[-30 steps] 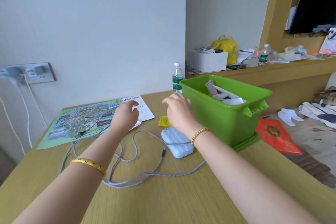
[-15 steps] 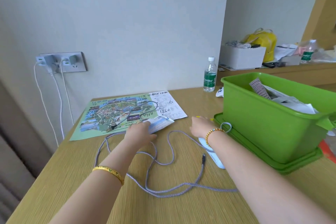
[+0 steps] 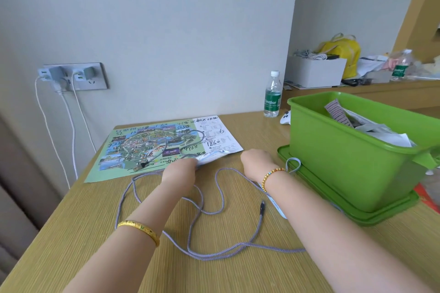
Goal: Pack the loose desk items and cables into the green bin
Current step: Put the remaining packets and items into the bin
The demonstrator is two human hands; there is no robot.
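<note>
Nearest, well in front of the green bin (image 3: 352, 164), the grey braided cable (image 3: 202, 211) lies in loose loops on the desk (image 3: 71, 233), its dark plug end free between the two forearms. Just beyond those loops the left hand (image 3: 179, 169) now has its fingers on a small white-and-blue packet (image 3: 212, 156) at the near edge of the map sheet; half a second ago it was only arriving there, and a second ago it was resting flat on the map. Its fingers are curled under and seem to pinch the packet, though the back of the hand hides the contact. The right hand (image 3: 256, 162) has dropped from the bin's rim to the desk just left of the bin; its fingers are folded out of sight, so whether it holds anything cannot be told. Under that forearm, against the bin's base, a pale blue case (image 3: 277, 207) shows only as a sliver.

The bin stands on its lid (image 3: 357, 211), already part-filled with papers. Left of it and farther back lies the map sheet (image 3: 152, 147); behind the bin stands a water bottle (image 3: 272, 95) by the wall. My reading: the packet goes in next, while cable, case and map are not yet packed.
</note>
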